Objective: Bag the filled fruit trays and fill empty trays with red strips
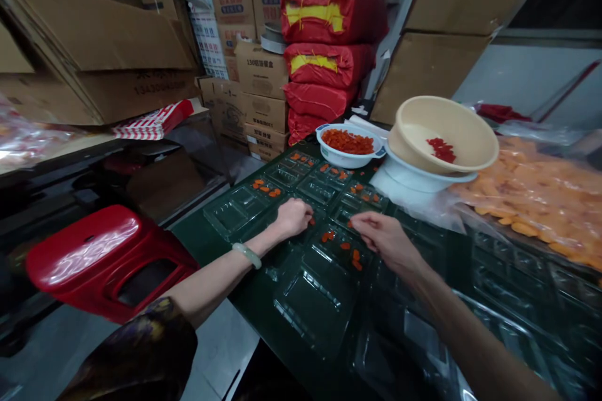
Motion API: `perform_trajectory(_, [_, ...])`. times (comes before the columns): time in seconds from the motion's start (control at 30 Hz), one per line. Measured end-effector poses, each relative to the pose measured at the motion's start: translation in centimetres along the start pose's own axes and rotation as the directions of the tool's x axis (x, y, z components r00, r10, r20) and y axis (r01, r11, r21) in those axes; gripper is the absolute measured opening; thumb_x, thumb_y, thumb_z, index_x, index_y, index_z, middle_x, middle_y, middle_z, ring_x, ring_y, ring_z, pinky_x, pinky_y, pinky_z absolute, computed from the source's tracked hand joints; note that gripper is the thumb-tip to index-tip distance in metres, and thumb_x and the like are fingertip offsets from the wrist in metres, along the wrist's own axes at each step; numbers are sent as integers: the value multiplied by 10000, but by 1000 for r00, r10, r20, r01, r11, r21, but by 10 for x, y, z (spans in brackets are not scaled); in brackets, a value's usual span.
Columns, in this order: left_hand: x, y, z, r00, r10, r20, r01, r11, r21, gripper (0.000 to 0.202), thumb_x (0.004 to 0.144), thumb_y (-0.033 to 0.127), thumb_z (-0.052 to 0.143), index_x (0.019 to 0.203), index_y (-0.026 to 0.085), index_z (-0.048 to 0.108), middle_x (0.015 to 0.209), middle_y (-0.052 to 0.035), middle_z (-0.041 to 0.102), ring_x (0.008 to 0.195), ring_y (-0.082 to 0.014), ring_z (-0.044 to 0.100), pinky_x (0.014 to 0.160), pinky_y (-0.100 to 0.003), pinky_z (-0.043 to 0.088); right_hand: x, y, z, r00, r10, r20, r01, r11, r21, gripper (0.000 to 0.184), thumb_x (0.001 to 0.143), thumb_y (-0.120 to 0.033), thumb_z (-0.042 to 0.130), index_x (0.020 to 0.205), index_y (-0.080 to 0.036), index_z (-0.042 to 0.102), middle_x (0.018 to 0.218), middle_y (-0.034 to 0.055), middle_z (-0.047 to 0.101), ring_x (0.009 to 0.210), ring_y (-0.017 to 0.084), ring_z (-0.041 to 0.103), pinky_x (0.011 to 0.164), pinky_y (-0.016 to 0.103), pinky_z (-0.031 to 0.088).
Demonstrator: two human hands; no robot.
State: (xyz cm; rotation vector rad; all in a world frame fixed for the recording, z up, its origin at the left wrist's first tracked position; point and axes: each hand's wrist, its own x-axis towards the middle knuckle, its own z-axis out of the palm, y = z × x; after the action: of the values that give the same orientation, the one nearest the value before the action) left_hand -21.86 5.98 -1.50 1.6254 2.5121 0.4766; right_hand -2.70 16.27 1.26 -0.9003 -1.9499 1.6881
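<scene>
Several clear plastic compartment trays (316,291) lie on a dark green table (197,235). Small orange-red pieces (350,250) sit in some compartments. My left hand (292,216), a pale bangle on its wrist, rests curled over a tray with a few red pieces at its fingertips. My right hand (382,233) hovers over the neighbouring compartment with its fingers pinched together; what they hold is too small to name. A white bowl (348,156) full of the red pieces stands just beyond the trays.
A beige basin (444,131) with a few red pieces sits on a white basin at the right. A plastic-covered heap of orange slices (540,194) lies beside it. A red stool (94,257) stands at the left. Cardboard boxes (261,69) and red sacks (329,12) are stacked behind.
</scene>
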Motion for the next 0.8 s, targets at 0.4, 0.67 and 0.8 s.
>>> perform_trajectory(0.4, [-7, -9, -32, 991, -35, -126, -17, 921, -390, 282, 758, 237, 456, 948, 134, 638, 876, -62, 660, 722, -153, 609, 670, -261, 495, 30, -4, 36, 999, -19, -33, 18, 1000, -20, 270, 648, -83, 450, 872, -161, 579, 668, -5, 569, 539, 105, 560, 423, 200, 412])
perform_trajectory(0.67, [-3, 14, -23, 991, 134, -16, -116, 777, -618, 251, 756, 315, 515, 929, 168, 622, 779, -26, 607, 600, -109, 535, 527, -219, 445, 19, 15, -106, 905, -63, -421, -8, 986, -164, 226, 680, -268, 580, 864, -169, 491, 730, 18, 588, 520, 119, 577, 453, 231, 437])
perform_trajectory(0.8, [5, 36, -28, 980, 195, -47, -189, 814, -549, 237, 765, 316, 504, 888, 166, 640, 832, -32, 610, 611, -109, 522, 518, -219, 423, 51, 22, -146, 825, -160, -542, -48, 936, -349, 219, 674, -365, 610, 734, -170, 531, 575, -11, 545, 440, 103, 463, 457, 239, 365])
